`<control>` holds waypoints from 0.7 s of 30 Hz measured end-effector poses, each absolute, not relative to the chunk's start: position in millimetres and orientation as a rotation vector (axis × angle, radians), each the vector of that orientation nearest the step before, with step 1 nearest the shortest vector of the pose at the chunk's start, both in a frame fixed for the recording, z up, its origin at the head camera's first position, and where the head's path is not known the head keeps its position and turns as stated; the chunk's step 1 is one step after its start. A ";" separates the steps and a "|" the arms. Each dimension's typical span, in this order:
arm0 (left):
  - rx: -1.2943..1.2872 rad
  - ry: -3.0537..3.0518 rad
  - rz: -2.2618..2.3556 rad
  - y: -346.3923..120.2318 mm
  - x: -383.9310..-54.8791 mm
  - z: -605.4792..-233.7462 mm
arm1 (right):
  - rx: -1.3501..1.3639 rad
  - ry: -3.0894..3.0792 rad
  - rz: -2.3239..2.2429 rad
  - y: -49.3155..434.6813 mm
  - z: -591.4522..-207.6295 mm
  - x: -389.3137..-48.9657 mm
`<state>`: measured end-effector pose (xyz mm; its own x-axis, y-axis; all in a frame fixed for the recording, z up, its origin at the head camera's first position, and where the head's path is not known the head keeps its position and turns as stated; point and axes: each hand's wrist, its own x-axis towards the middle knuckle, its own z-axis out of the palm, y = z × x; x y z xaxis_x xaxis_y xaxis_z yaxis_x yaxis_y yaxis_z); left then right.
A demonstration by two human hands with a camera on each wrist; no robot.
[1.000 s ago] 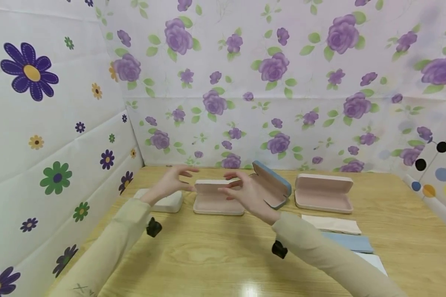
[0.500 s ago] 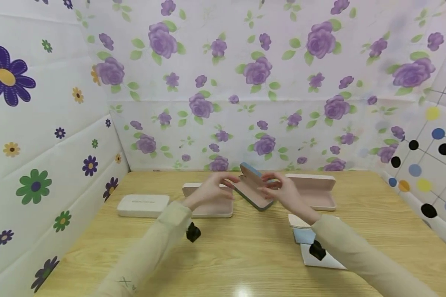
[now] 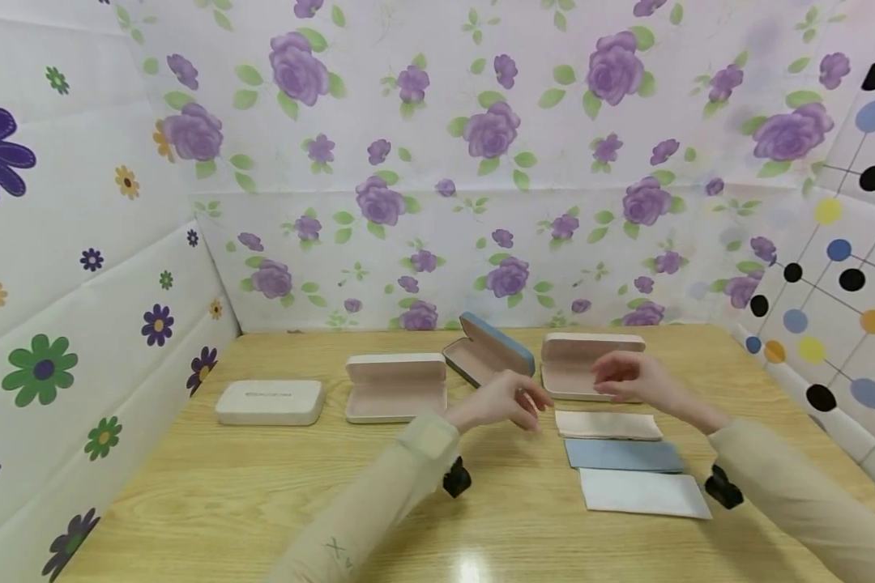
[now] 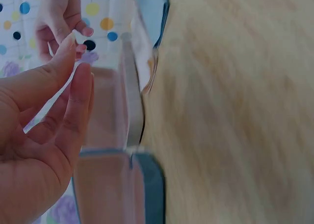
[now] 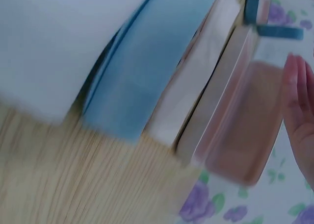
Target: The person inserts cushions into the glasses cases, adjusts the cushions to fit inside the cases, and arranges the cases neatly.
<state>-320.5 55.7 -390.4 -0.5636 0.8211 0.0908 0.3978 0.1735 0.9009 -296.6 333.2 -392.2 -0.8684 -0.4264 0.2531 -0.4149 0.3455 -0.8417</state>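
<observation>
My left hand [image 3: 501, 400] hovers over the table just left of the folded cloths, holding nothing, its fingers loosely bent. My right hand [image 3: 638, 380] is in the air in front of the rightmost open glasses case [image 3: 591, 346], also holding nothing. That case has a white shell and a pink lining. Below the hands lie a cream cloth [image 3: 608, 425], a blue cloth [image 3: 623, 456] and a white cloth [image 3: 645, 492], in a column. In the right wrist view, the fingers [image 5: 297, 87] are fairly straight beside the case lid.
Left of the hands stand a blue open glasses case [image 3: 492, 348], set at an angle, a white open case [image 3: 397, 389] and a closed white case [image 3: 270, 402]. Flowered curtains [image 3: 437, 162] rise behind the wooden table [image 3: 262, 502].
Both hands have moved right, from the left-hand cases to the cloths and the rightmost case. The head view has turned rightward. The cases and cloths appear unmoved.
</observation>
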 end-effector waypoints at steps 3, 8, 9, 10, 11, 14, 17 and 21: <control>1.150 2.010 1.296 71.1 -312.7 -397.5 | -0.784 2.513 -1.489 354.0 -393.2 -291.8; 1.216 2.014 1.158 90.9 -307.9 -406.5 | -0.737 2.416 -1.366 375.5 -394.3 -283.4; 1.224 2.019 1.132 94.2 -307.3 -408.6 | -0.733 2.409 -1.338 378.7 -394.9 -281.6; 1.223 2.011 1.113 96.9 -306.6 -410.8 | -0.731 2.400 -1.309 381.8 -395.5 -279.4; 1.219 1.999 1.100 99.4 -305.7 -412.7 | -0.729 2.399 -1.274 384.6 -396.5 -277.1; 1.201 1.988 1.087 104.1 -302.6 -417.3 | -0.736 2.387 -1.187 392.3 -399.5 -270.4; 1.191 1.999 1.094 107.0 -298.6 -419.6 | -0.768 2.363 -1.129 400.4 -403.1 -264.1; 1.231 2.100 1.037 111.2 -293.8 -420.8 | -0.856 2.324 -1.098 410.9 -406.5 -258.5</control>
<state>-293.8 111.2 -420.8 -0.4728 0.8805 -0.0351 0.5077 0.3047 0.8058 -258.5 410.9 -406.5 -0.7175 -0.6869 -0.1155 -0.3470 0.4963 -0.7958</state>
